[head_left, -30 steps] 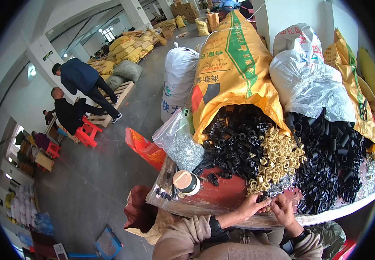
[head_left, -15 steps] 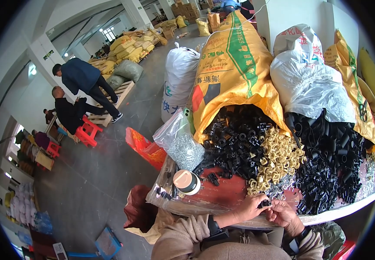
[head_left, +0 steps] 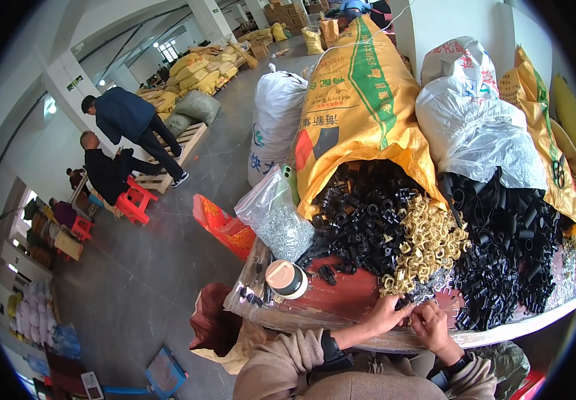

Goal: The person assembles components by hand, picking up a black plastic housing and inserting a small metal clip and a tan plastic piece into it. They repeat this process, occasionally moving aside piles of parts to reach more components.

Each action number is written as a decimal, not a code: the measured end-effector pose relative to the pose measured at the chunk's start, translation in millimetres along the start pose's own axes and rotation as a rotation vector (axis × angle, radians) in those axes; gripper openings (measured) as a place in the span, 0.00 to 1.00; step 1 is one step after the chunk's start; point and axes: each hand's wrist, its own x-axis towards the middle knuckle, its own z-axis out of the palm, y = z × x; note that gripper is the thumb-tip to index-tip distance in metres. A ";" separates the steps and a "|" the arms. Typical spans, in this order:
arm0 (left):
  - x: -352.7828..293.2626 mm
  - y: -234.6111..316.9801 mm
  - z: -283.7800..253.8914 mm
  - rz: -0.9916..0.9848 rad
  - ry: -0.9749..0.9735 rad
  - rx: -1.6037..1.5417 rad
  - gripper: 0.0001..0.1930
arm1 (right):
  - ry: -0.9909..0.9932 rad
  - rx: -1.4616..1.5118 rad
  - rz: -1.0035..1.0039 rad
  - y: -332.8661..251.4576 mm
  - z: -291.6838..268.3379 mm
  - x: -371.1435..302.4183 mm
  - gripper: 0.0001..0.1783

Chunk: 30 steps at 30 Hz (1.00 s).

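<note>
At the bench's near edge, the left hand and right hand meet, fingers pinched together on a small part too tiny to make out, just below the gold pieces and black fittings.

A yellow sack lies open at the middle, spilling black plastic pieces. A white sack lies to its right, another white sack stands behind on the left. Far left, two people stand beside red stools and a wooden pallet on the grey floor.
</note>
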 end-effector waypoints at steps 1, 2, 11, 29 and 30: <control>1.4 -0.9 0.2 -0.056 -0.034 -0.109 0.11 | -0.010 0.052 0.076 1.0 0.4 -1.4 0.06; 1.9 -1.5 0.4 -0.111 -0.068 -0.218 0.12 | -0.020 0.105 0.152 2.4 1.2 -3.0 0.06; -0.4 -11.1 0.9 0.008 -0.075 -0.158 0.12 | -0.024 1.059 0.656 16.2 9.7 -10.3 0.05; 2.4 -8.4 -6.7 -0.177 -0.113 -0.353 0.06 | -0.140 0.684 0.582 24.9 -5.9 -14.6 0.03; 2.4 -9.5 -6.6 -0.195 -0.127 -0.447 0.06 | -0.167 0.522 0.487 21.3 -8.3 -13.7 0.03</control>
